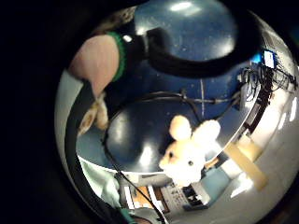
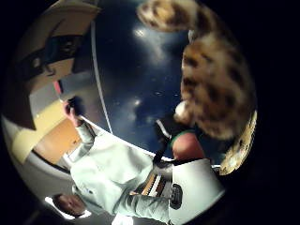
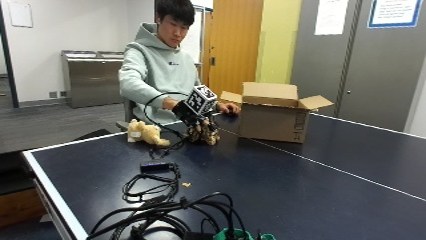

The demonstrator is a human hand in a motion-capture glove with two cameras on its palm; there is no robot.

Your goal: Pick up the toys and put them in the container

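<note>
No legible text, brand or number anywhere; blue-bordered sign (image 3: 394, 12) on grey door carries print too small to read; white sheet (image 3: 331, 16) on wall beside it likewise unreadable; white paper (image 3: 20, 13) on far wall shows no readable marks; small dark mark on chest of person's hoodie (image 3: 173, 63), possibly logo, cannot be made out; cardboard box (image 3: 274, 118) has dark patch on front face, not readable.

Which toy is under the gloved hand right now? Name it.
The spotted toy, brown with dark blotches, under the right hand. The cream toy lies apart on the table, untouched.
</note>
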